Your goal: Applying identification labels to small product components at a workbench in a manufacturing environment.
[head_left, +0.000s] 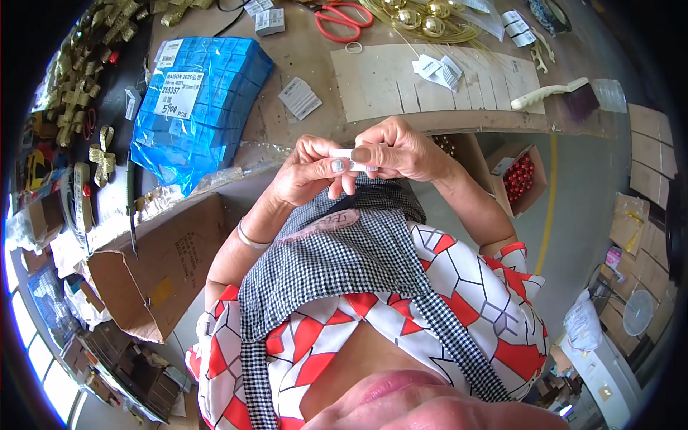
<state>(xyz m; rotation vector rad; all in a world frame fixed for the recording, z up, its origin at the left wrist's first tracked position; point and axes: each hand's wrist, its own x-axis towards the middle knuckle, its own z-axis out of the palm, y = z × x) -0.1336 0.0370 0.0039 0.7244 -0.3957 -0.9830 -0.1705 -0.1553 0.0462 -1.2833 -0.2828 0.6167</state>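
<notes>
A small white piece [342, 153] is between the two hands, held above the person's lap, just off the near edge of the table [308, 127]. The left hand [302, 172] pinches one end between thumb and curled fingers; the right hand [405, 152] grips the other, its thumb pressed flat on top. Both sets of fingers are closed on it, hiding most of it, so I cannot tell how finished it is. It looks midway through handling.

Beyond it, a stack of tags [299, 98] and a striped tag bundle [450, 73] lie on the table, untouched by either hand. The blue bag [204, 100] to the left is bulging full. Farther off, red scissors [340, 27] lie unused near gold balls [433, 26]. No count of completed pieces can be made.
</notes>
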